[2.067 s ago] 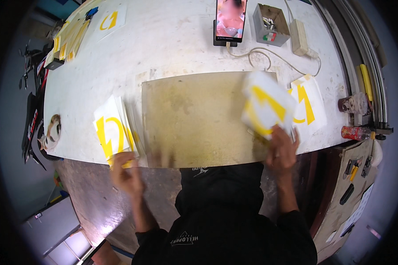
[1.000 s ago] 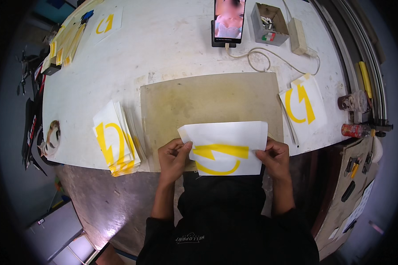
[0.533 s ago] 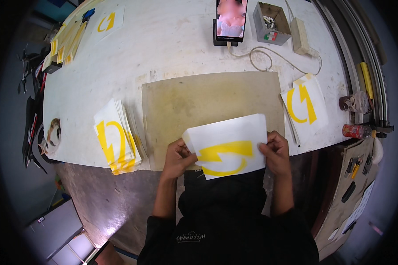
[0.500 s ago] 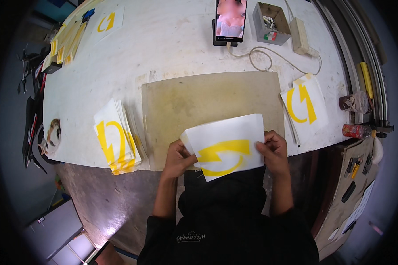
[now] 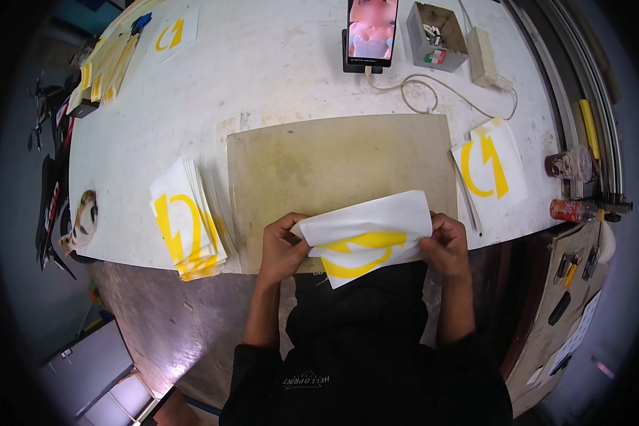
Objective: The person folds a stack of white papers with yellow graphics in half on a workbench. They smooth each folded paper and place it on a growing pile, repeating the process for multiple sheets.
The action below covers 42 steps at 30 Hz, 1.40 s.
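Observation:
Between my two hands I hold a white sheet printed with a yellow curved shape. My left hand pinches its left edge and my right hand pinches its right edge. The sheet bows across the middle, and its lower corner hangs past the table edge. Beneath it lies a tan cutting mat. On the left rests a fanned pile of similar yellow-printed sheets. A smaller pile of printed sheets lies to the right of the mat.
A phone on a stand, a grey metal box and a power strip with a looping cable stand at the back. A plastic cup and a bottle are at the right edge. A cat is by the left edge.
The sheet has bent more across its middle, so its yellow print looks flatter. Both hands have shifted slightly, still gripping the edges. The cat's head has moved.

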Each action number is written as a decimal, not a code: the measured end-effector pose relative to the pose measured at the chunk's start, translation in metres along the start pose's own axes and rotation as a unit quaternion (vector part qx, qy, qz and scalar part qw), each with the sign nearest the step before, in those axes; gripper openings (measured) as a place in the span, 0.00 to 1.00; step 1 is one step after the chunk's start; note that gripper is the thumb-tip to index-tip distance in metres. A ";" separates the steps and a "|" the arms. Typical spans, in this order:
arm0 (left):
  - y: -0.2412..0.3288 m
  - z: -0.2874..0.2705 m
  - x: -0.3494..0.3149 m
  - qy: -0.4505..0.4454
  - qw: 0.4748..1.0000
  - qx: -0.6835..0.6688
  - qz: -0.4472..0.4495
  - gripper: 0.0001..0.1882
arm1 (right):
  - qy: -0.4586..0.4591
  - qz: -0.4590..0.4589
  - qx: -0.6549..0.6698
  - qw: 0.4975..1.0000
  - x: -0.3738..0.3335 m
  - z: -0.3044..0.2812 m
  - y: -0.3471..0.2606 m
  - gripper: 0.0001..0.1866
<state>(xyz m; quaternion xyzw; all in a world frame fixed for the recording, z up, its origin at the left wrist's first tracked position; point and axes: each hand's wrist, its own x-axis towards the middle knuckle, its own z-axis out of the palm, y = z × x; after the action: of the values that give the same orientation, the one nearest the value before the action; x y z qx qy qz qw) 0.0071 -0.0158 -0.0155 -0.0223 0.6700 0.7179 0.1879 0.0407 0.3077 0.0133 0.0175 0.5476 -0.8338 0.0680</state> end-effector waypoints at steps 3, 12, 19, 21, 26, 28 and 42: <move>-0.004 0.007 0.002 0.006 0.997 -0.069 0.024 0.16 | -0.017 0.023 -0.034 0.999 0.001 0.002 -0.004 0.06; 0.020 0.009 0.003 -0.038 0.998 0.026 -0.035 0.21 | -0.052 0.072 -0.149 0.985 0.012 0.016 -0.014 0.08; 0.028 0.004 0.004 -0.146 0.988 0.032 -0.041 0.36 | -0.038 0.075 -0.195 0.977 0.008 0.015 -0.010 0.15; 0.035 0.005 0.006 -0.154 0.984 0.074 -0.042 0.40 | -0.051 0.079 -0.210 0.973 0.010 0.017 -0.014 0.15; 0.037 -0.002 0.011 -0.155 0.978 0.137 -0.035 0.32 | -0.071 0.103 -0.195 0.973 0.007 0.012 -0.018 0.15; 0.037 -0.005 0.014 -0.142 0.975 0.166 -0.033 0.28 | -0.109 0.090 -0.141 0.980 -0.001 0.006 -0.023 0.15; 0.029 0.000 0.015 -0.080 0.993 0.082 -0.032 0.18 | -0.055 0.111 -0.198 0.972 0.011 0.012 -0.018 0.12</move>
<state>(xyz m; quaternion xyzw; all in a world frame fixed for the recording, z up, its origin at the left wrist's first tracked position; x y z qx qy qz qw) -0.0154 -0.0134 0.0079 0.0292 0.7086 0.6533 0.2650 0.0278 0.3024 0.0329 0.0189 0.6919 -0.6957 0.1922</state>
